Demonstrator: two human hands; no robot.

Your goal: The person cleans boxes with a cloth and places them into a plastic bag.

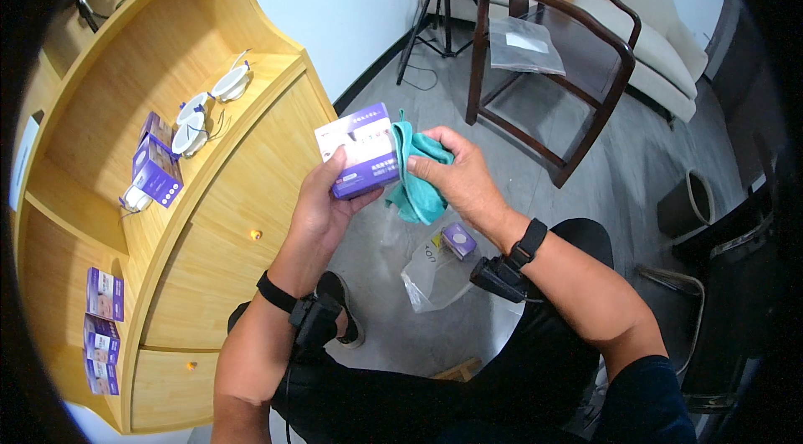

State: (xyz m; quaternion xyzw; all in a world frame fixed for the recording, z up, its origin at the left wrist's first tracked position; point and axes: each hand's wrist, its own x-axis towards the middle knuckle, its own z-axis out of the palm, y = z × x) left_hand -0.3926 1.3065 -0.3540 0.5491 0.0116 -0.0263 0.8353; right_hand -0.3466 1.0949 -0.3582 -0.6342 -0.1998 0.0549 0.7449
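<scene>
Between my hands is a purple and white cardboard box (359, 152) that bears writing. My left hand (323, 196) grips it from the lower left, with the thumb on its front face. A bunched teal cloth (417, 190) is pinched in my right hand (461, 174), and it meets the right side of the box. To the left, on a wooden shelf, lie several white round downlights (232, 84) with thin wires, next to purple boxes (157, 171). More purple boxes (105, 294) stand on the lower left shelf.
A clear plastic bag (430, 281) with a small purple box (458, 240) lies on the floor below my hands. Beyond are a dark wooden armchair (564, 73) holding a plastic packet (526, 45), a black tripod (445, 11), a beige sofa (652, 55) and a waste bin (684, 205).
</scene>
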